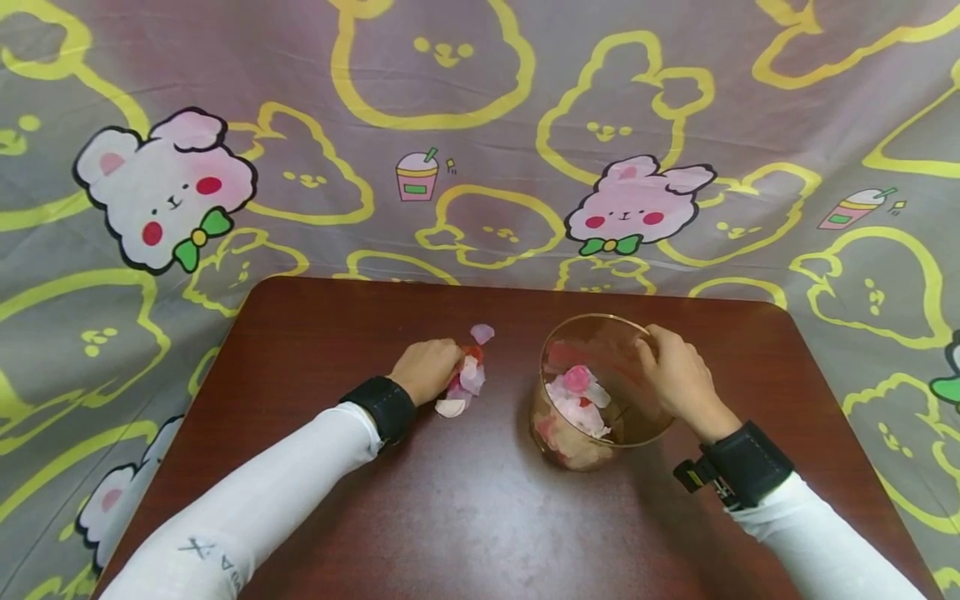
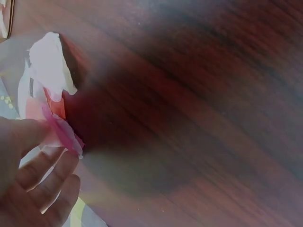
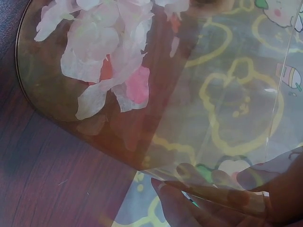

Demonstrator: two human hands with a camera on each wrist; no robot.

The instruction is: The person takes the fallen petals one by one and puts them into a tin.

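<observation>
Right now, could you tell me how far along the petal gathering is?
Many petals already lie in the glass jar, which the right hand holds by its rim. The left hand grips a bunch of petals on the table. A stray petal remains beyond them.

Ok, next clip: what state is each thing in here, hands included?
Left hand: gathers loose petals on the table, fingers curled round them.
Loose petals: small heap beside the left hand, one apart behind it.
Glass bowl: tilted toward the camera, partly filled with petals.
Right hand: grips the bowl's rim.
Table: dark wood.
</observation>
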